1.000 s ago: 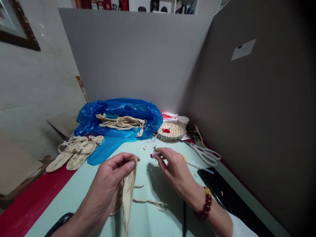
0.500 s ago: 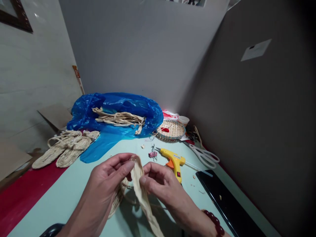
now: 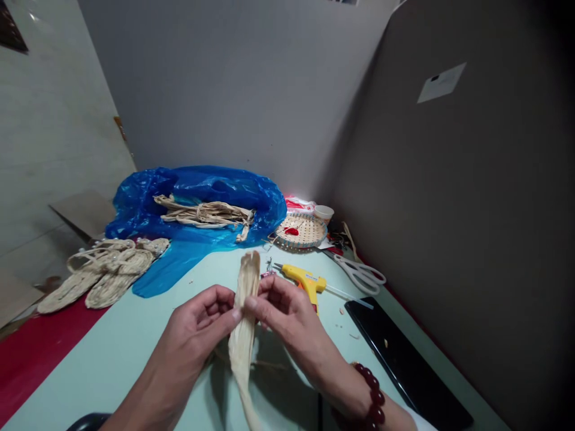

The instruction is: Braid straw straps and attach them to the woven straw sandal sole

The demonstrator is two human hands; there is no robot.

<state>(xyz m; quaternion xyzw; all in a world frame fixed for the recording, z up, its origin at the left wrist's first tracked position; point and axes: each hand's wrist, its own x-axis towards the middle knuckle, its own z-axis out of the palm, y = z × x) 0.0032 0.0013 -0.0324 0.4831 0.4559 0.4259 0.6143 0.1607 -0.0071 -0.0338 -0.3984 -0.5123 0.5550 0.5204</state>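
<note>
A pale, dried plant-fibre strip [image 3: 243, 344] stands upright between my hands, its flattened top spread wide and its lower end narrowing toward me. My left hand [image 3: 204, 320] pinches the strip's left edge between thumb and fingers. On the opposite edge, my right hand [image 3: 287, 308] presses its thumb on the front, fingers behind. A thin cord and shadows show beneath the hands; whatever else lies there is mostly hidden. Just beyond my right hand is a yellow glue gun [image 3: 305, 280], with a small pink binder clip [image 3: 268, 273] partly covered by the fingers.
Woven sandals [image 3: 119, 272] lie at the left beside a blue plastic bag [image 3: 193, 179] holding a bundle of dried fibre [image 3: 204, 214]. A round woven basket [image 3: 309, 230], white-handled scissors [image 3: 359, 274] and a black flat panel [image 3: 404, 359] line the right. Grey partitions rise behind.
Both thumbs have moved down from the strip's tip, which now stands free above them and looks opened wider. The view has shifted slightly to the right.
</note>
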